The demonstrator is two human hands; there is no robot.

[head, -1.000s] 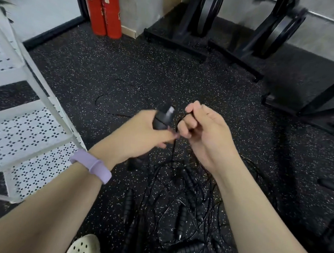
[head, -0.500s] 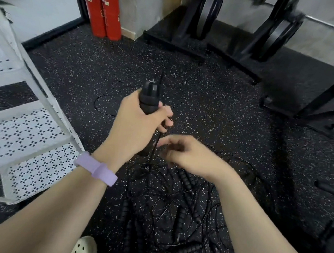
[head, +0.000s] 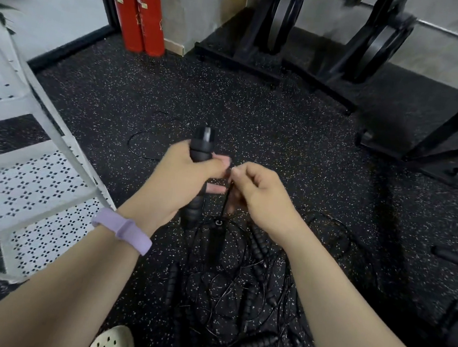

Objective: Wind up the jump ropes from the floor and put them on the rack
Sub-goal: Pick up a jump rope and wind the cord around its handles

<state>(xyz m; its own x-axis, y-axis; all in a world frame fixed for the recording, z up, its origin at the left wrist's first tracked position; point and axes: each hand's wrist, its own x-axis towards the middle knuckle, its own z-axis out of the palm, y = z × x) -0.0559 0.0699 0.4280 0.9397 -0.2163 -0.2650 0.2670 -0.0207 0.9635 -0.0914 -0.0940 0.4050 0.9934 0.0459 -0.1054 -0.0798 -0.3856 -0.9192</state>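
— Jump ropes (head: 239,290), a whole tangle of them, lie on the speckled floor (head: 255,114) right at the person's feet. Where do they go?

— The white rack (head: 44,185) stands off to the person's left, close by, its perforated shelves within reach of the left arm. But nothing is ready for it yet, I'd say.

— What's in hand?

— The left hand (head: 183,177) is wrapped around a black handle (head: 200,154). The handle stands nearly upright, its capped end pointing up and away from the person, its lower end poking out below the fist toward the pile.

— And the other?

— The right hand (head: 256,192) is just beside the left one, almost touching, fingers curled and pinching the thin black cord (head: 225,200). The cord runs straight down from that pinch into the heap below.

— So which way does the wrap go?

— My guess: the handle's long axis is the spool, near vertical, and the cord hangs just to its right. The right hand is nearer the cord, so it would carry it around the handle while the left holds steady.

— Any snag?

— The cord feeds out of a knotted heap; it may drag others along.
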